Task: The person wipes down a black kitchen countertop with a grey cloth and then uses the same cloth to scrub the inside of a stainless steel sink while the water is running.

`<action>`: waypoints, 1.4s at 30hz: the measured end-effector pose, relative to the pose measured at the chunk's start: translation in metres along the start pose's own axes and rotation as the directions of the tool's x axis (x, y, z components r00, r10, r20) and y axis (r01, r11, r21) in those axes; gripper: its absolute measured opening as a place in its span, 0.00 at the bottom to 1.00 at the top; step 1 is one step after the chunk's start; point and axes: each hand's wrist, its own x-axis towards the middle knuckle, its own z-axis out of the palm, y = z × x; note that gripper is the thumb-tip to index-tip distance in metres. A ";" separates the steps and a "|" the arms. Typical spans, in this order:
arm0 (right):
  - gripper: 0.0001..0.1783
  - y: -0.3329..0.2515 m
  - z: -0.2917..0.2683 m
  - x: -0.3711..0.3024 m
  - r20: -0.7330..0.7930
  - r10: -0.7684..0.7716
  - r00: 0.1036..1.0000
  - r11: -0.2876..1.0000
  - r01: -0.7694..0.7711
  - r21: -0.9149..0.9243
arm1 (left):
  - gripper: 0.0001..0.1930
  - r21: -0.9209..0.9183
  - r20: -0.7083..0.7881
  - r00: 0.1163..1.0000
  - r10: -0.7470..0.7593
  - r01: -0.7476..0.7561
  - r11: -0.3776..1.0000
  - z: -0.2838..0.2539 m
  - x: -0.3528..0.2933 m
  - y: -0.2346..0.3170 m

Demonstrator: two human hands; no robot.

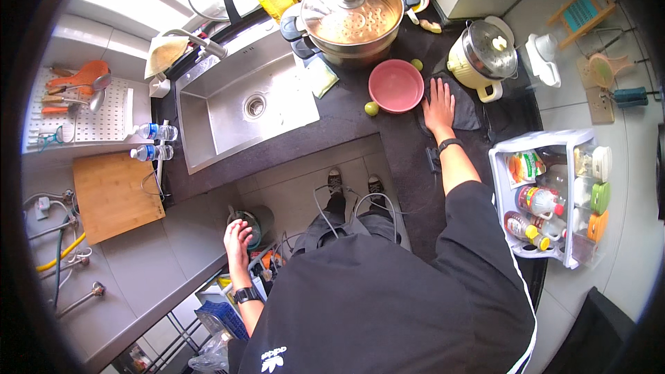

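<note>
On the dark counter at the right, my right hand (439, 105) lies flat with fingers stretched out on a dark grey cloth (467, 109). Just left of it sits a pink bowl (396, 86), and nothing can be seen inside it. One small green round fruit (371, 109) rests at the bowl's left side, and another green fruit (416, 65) lies behind it. My left hand (238, 237) hangs low at the left, holding nothing, its fingers loosely bent and apart. A dark bin (260, 226) stands below and beside it.
A large steamer pot with a glass lid (352, 19) stands at the back, right of the steel sink (228, 138). Beyond the cloth is a cream electric pot (478, 62). A white rack (503, 187) of bottles stands at the right. A wooden board (118, 197) leans at the left.
</note>
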 end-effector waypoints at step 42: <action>0.32 0.046 -0.076 -0.328 0.083 0.322 0.943 0.944 -0.315 -0.095 | 0.12 0.309 0.488 0.871 0.058 -0.234 0.922 0.160 0.088 0.060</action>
